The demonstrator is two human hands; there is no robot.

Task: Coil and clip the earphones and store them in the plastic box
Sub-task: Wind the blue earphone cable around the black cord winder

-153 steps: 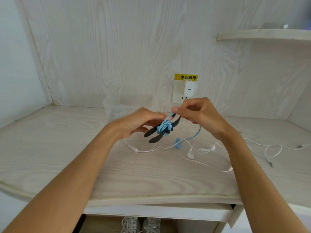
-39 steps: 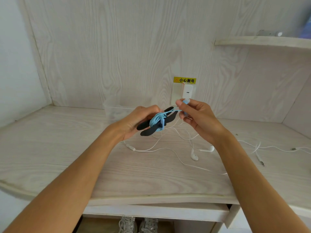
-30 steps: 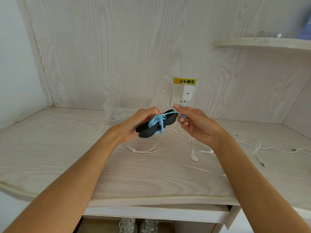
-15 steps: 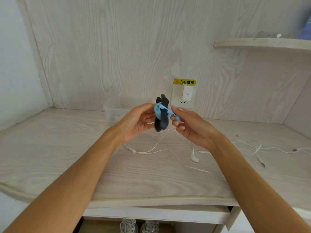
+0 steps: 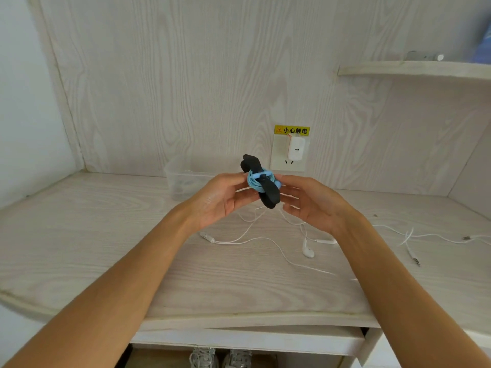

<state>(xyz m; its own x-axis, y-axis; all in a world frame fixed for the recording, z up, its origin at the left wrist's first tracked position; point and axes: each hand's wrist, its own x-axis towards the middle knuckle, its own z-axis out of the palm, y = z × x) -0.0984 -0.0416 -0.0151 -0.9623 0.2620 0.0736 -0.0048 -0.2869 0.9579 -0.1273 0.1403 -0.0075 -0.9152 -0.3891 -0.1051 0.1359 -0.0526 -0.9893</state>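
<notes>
Earphones point(image 5: 257, 181), blue and coiled around a black clip point(image 5: 261, 185), are held above the desk point(image 5: 106, 248) between both hands. The clip's long axis runs nearly upright, its top leaning slightly left. The left hand point(image 5: 221, 199) pinches the coil from the left, palm up; the right hand point(image 5: 309, 201) pinches it from the right, fingers loosely curled. Behind sits the plastic box point(image 5: 183, 179); white earphones point(image 5: 308, 251) lie on the desk.

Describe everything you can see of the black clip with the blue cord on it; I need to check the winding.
The black clip is a matte, plastic-looking winder with two rounded wings, standing roughly upright, one wing up, the other down. The blue earphone cord is coiled tightly round its narrow middle. It is held in the air above the desk, in front of the wall socket, with the left hand pinching one side and the right hand touching the other.
</notes>
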